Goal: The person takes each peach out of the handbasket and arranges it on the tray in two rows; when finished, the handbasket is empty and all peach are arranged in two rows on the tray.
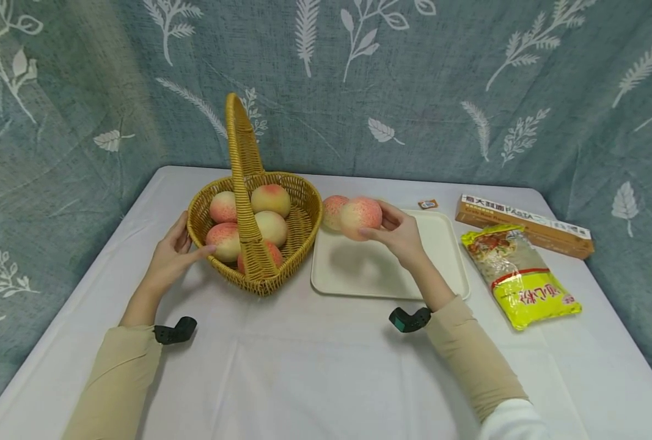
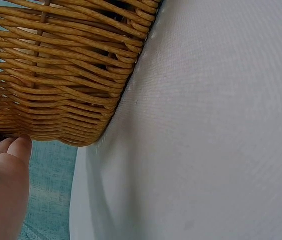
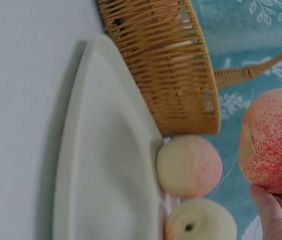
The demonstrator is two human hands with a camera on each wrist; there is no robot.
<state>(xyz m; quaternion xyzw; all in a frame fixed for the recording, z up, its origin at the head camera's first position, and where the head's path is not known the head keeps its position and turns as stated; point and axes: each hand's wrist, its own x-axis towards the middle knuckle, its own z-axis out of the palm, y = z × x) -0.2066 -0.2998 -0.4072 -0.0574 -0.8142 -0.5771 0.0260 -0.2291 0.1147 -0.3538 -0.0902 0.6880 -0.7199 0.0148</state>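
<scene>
Peach (image 1: 361,216) held by right hand (image 1: 399,235), above the far-left part of the white tray (image 1: 441,269); fingers curl round it from the right and below, thumb on its near side, a firm whole-hand grasp. Looks lifted clear of the tray surface, judging by the shadow beneath. At least one more peach (image 1: 332,210) sits at the tray's far-left corner, just beside the wicker basket (image 1: 304,229); the right wrist view shows two there. Basket holds five peaches or so under its tall handle. Left hand (image 1: 172,256) rests against the basket's left wall, fingers fairly straight and touching the weave, probably steadying it; nothing gripped. Noodle packet (image 1: 518,275) and pasta box (image 1: 523,223) lie right of the tray.
</scene>
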